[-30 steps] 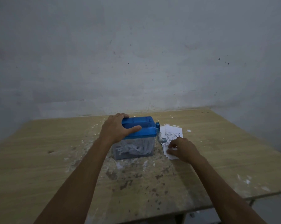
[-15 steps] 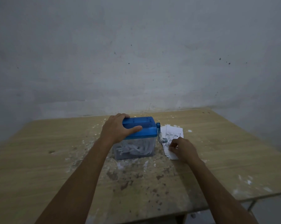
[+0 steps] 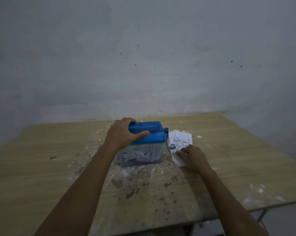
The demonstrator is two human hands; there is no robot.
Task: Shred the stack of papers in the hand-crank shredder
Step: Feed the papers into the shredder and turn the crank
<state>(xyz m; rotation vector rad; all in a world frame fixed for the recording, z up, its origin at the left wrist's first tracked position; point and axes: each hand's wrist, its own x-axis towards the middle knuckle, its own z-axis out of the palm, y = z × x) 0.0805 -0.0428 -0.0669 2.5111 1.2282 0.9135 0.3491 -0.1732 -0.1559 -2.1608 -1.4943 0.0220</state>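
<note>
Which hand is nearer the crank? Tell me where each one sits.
Right. The right hand rests on the papers just beside and below the crank. The left hand grips the far end of the shredder lid, away from the crank.

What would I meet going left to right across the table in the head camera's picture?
Left hand gripping the blue shredder top → shredder → crank handle → stack of papers, with the right hand on its near edge.

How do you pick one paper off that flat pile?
Probably at the near corner of the papers, where the right hand already rests. The pile lies flat on the table, so come from above and peel that edge up.
</note>
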